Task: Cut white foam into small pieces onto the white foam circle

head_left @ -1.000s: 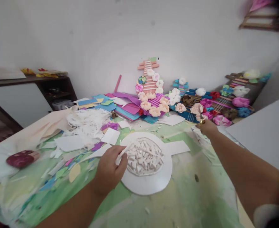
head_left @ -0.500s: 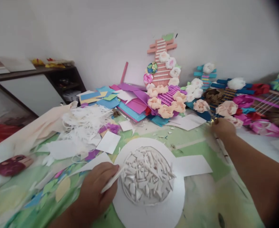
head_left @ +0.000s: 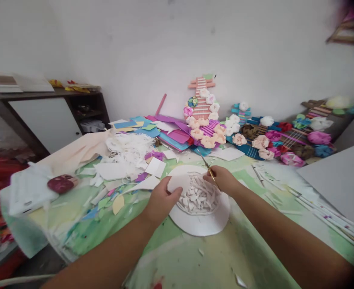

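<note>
My left hand (head_left: 164, 198) is closed, pinching a small white sheet piece (head_left: 177, 183) between thumb and fingers above the left side of a white disc (head_left: 199, 226). A heap of cut white pieces (head_left: 197, 198) fills the raised ring on the disc. Over the disc's far right edge, my right hand (head_left: 223, 180) grips a pair of scissors (head_left: 208, 165) with gold-coloured handles, blades pointing away and to the left. The scissors are apart from the white piece. Whether the blades are spread I cannot make out.
A tangle of white string (head_left: 131, 148) and coloured sheets (head_left: 177, 138) lie behind. Guitar-shaped decorations with paper flowers (head_left: 205, 104) stand along the wall. White-banded sticks (head_left: 324, 216) lie at the right. A dark red object (head_left: 62, 184) sits at the left.
My right hand has come in from the far right to the disc, holding scissors. My left hand has moved over the disc's left side with a white piece. The view has shifted.
</note>
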### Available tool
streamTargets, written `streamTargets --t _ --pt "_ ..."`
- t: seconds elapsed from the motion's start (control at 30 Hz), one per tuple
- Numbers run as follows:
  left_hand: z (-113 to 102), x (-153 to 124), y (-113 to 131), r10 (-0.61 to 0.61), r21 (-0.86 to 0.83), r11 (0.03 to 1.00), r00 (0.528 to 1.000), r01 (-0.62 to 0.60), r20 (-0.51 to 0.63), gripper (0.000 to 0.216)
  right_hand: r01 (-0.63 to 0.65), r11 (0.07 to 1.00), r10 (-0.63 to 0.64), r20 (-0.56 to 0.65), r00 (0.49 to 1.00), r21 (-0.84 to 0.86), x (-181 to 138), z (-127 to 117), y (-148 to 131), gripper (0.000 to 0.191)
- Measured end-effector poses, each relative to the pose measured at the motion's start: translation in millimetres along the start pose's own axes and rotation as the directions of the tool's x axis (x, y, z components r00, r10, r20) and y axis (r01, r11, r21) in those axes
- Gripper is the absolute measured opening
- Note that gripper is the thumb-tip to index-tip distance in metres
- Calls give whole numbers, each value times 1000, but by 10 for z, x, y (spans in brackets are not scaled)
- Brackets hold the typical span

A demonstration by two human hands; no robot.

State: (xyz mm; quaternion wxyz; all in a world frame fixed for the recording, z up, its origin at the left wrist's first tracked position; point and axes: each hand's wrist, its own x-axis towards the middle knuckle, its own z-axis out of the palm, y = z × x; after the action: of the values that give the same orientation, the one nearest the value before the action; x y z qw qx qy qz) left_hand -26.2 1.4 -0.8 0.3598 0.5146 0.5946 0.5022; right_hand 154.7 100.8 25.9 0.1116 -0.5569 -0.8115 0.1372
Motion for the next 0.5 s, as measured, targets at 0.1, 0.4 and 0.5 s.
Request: streamTargets --t 0.1,0.4,0.5 --pt "5 -43 -26 48 -101 994 999 -46 14 31 33 998 -33 -2 999 -61 95 23 -117 19" --pt "-30 -40 -12 199 -140 969 979 -203 -41 23 68 980 -75 -28 997 -187 -7 65 -338 15" --pt "-41 -27 -11 174 -214 961 984 -176 -27 25 44 982 -50 -31 998 -183 -45 42 -343 13"
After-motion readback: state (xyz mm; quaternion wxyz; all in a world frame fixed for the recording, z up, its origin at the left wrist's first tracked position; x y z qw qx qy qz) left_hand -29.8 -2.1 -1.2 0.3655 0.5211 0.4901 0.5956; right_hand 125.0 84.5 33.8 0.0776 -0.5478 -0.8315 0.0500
